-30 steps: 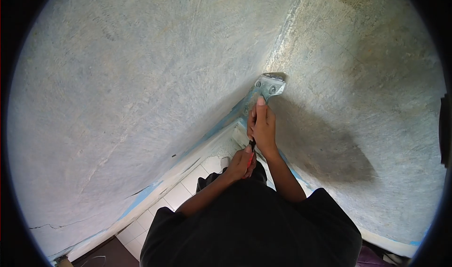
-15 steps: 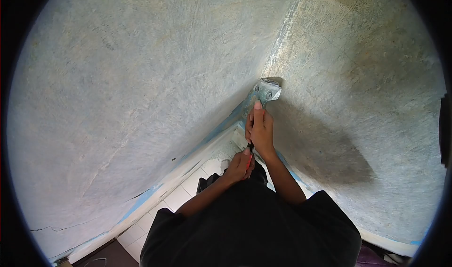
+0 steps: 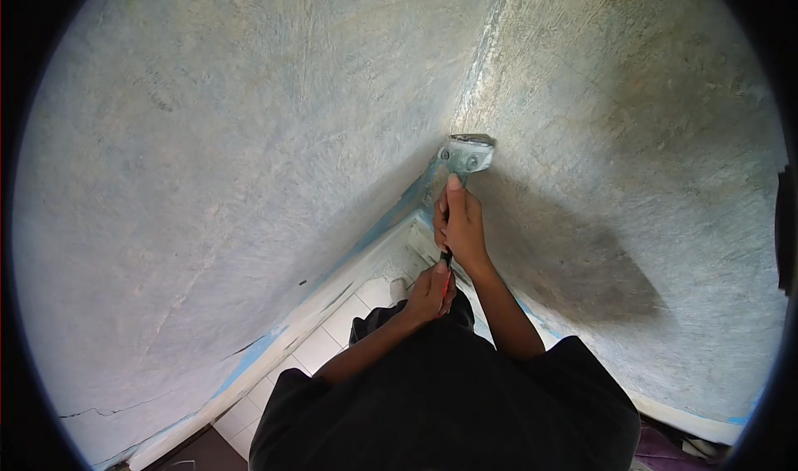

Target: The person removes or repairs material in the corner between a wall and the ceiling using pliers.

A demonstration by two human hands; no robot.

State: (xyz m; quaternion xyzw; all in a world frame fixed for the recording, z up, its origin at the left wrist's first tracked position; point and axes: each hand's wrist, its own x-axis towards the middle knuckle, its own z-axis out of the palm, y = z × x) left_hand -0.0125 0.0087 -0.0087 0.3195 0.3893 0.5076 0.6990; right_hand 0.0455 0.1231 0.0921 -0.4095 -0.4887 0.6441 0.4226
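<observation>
Bolted-head scraper (image 3: 470,155) | gripped at its red lower end by left hand (image 3: 428,292) | gripped higher by right hand (image 3: 463,226) | head held at wall corner (image 3: 477,76)

- Bare right hand (image 3: 459,226): foremost of the pair; fingers curled in a grip, thumb (image 3: 454,183) extended forward, nail facing the viewer.
- Bare right forearm (image 3: 509,311): slanting forward and inward toward the midline.
- Bare left hand (image 3: 428,295): behind the right, nearer the black-clothed torso (image 3: 449,396); fingers folded in a grip.
- Bare left forearm (image 3: 371,346): angled forward and inward.
</observation>
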